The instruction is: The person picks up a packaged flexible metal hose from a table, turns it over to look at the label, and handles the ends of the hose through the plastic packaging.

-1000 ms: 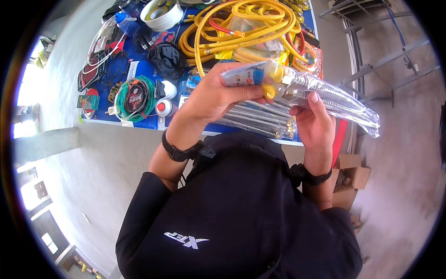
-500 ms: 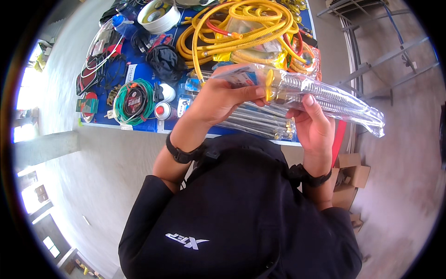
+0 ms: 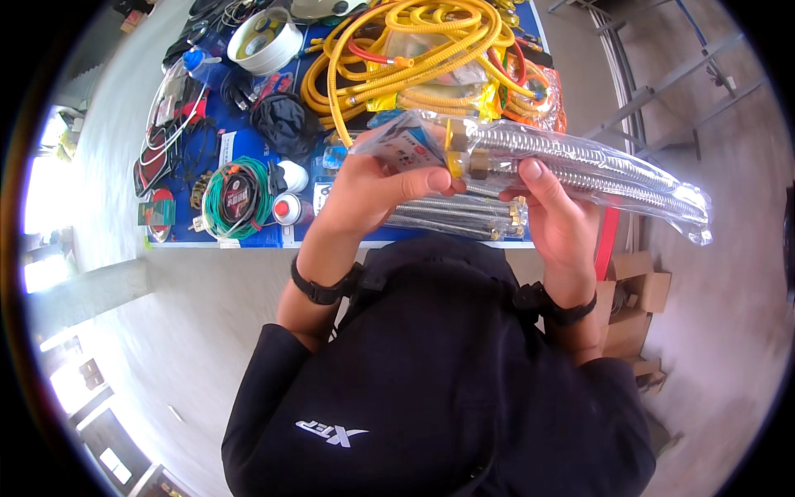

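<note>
A clear plastic bag of braided steel hoses (image 3: pixel 580 170) with brass end nuts is held in front of my chest, running from the centre out to the right. My left hand (image 3: pixel 373 186) grips its left end, where a printed card sits inside the bag. My right hand (image 3: pixel 555 219) holds the bag from below, thumb up on the hoses near the brass nuts. More packed steel hoses (image 3: pixel 455 217) lie under my hands on the blue table (image 3: pixel 248 236).
On the table lie coiled yellow hoses (image 3: pixel 397 58), a green cable coil (image 3: pixel 236 199), a white tape roll (image 3: pixel 265 41), a black cloth (image 3: pixel 286 124) and small packets. Cardboard boxes (image 3: pixel 633 290) sit on the floor to the right, beside metal racking (image 3: pixel 662 91).
The bag has tilted and slid a little to the right. My left hand has shifted its hold on the card end, and my right thumb has come up onto the hoses.
</note>
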The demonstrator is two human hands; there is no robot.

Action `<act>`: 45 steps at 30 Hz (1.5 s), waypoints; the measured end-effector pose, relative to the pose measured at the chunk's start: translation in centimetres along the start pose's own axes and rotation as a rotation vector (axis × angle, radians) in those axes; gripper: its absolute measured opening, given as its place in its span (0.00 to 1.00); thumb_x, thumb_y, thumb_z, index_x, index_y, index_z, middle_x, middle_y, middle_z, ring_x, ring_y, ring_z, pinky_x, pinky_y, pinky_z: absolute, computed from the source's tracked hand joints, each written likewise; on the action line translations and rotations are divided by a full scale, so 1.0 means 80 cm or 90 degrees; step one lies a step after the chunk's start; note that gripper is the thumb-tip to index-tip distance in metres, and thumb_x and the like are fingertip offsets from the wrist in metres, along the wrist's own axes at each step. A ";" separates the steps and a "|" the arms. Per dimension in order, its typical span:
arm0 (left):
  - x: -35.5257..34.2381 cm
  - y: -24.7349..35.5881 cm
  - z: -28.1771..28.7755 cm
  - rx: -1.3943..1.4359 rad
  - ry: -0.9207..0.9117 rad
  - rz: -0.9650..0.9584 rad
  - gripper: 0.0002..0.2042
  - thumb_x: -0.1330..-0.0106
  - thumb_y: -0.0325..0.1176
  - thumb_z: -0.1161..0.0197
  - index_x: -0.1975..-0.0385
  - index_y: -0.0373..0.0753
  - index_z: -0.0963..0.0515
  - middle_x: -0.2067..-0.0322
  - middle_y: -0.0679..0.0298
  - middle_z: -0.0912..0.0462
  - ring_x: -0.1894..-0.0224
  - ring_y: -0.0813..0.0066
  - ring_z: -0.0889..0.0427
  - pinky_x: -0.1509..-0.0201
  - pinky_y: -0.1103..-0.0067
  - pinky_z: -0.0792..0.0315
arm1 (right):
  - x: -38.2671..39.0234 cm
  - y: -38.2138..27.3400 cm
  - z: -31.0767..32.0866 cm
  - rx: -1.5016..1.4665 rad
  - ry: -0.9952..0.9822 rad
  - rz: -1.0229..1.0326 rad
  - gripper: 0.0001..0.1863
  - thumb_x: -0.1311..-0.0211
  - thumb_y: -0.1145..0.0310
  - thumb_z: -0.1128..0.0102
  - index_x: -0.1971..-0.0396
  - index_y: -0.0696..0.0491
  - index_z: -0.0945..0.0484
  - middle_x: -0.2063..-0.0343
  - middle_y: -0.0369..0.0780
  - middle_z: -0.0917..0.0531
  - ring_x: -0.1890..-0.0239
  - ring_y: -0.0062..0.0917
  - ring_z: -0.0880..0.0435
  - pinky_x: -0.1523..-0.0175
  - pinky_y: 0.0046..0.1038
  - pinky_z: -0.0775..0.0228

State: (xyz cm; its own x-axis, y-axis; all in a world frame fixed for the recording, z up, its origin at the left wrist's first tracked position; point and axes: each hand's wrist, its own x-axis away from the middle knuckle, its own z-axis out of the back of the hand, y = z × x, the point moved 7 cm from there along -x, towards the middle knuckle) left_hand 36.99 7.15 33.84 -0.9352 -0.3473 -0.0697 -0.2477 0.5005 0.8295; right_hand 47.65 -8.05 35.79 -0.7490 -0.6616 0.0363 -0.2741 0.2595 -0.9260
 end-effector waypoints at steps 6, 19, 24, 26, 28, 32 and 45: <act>0.004 -0.002 -0.001 -0.064 0.043 0.027 0.17 0.41 0.25 0.31 0.53 0.29 0.23 0.61 0.60 0.16 0.62 0.73 0.16 0.57 0.78 0.20 | 0.001 0.009 -0.003 -0.047 -0.008 -0.012 0.17 0.40 0.72 0.32 0.52 0.59 0.22 0.60 0.40 0.16 0.59 0.25 0.16 0.63 0.26 0.19; -0.013 -0.022 -0.020 -0.083 0.006 0.074 0.13 0.45 0.23 0.30 0.60 0.33 0.21 0.66 0.68 0.17 0.63 0.83 0.19 0.57 0.84 0.26 | 0.011 0.012 0.032 -0.011 0.031 -0.011 0.14 0.41 0.76 0.32 0.55 0.59 0.21 0.62 0.40 0.15 0.62 0.23 0.16 0.63 0.26 0.18; -0.026 -0.025 -0.047 -0.194 -0.027 0.088 0.15 0.46 0.26 0.28 0.59 0.34 0.21 0.66 0.70 0.18 0.64 0.85 0.22 0.59 0.84 0.27 | 0.019 0.005 0.060 0.018 0.045 0.001 0.13 0.37 0.73 0.37 0.54 0.60 0.22 0.60 0.42 0.16 0.59 0.28 0.16 0.61 0.28 0.20; -0.030 -0.021 -0.061 -0.288 -0.048 0.067 0.15 0.46 0.27 0.27 0.59 0.34 0.21 0.66 0.70 0.18 0.65 0.86 0.23 0.59 0.84 0.27 | 0.021 0.002 0.072 -0.020 0.060 0.000 0.13 0.37 0.72 0.37 0.54 0.60 0.22 0.60 0.42 0.16 0.59 0.28 0.16 0.61 0.27 0.20; -0.032 -0.021 -0.073 -0.369 -0.070 0.026 0.16 0.46 0.28 0.26 0.59 0.34 0.21 0.67 0.70 0.18 0.65 0.86 0.23 0.60 0.84 0.27 | 0.023 0.002 0.083 -0.064 0.068 -0.008 0.13 0.36 0.72 0.38 0.53 0.60 0.22 0.60 0.42 0.16 0.60 0.28 0.15 0.61 0.27 0.20; -0.042 -0.019 -0.104 -0.439 -0.074 -0.037 0.13 0.43 0.28 0.27 0.62 0.32 0.21 0.67 0.65 0.18 0.66 0.83 0.22 0.60 0.82 0.27 | 0.025 -0.004 0.104 -0.120 0.087 -0.038 0.13 0.35 0.71 0.39 0.53 0.60 0.22 0.60 0.42 0.16 0.60 0.27 0.15 0.61 0.27 0.19; -0.091 -0.074 -0.159 -0.207 -0.045 0.128 0.14 0.46 0.21 0.28 0.59 0.35 0.19 0.66 0.70 0.17 0.64 0.86 0.21 0.58 0.86 0.27 | 0.030 -0.078 0.174 0.104 0.112 0.083 0.10 0.41 0.74 0.30 0.61 0.60 0.17 0.67 0.38 0.14 0.67 0.16 0.17 0.62 0.19 0.25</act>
State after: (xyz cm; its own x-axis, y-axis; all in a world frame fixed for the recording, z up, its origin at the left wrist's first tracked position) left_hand 48.47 -3.42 36.49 -0.9748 -0.2067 0.0836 0.0248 0.2718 0.9620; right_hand 55.93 -21.06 36.41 -0.8690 -0.4935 -0.0353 -0.0787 0.2084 -0.9749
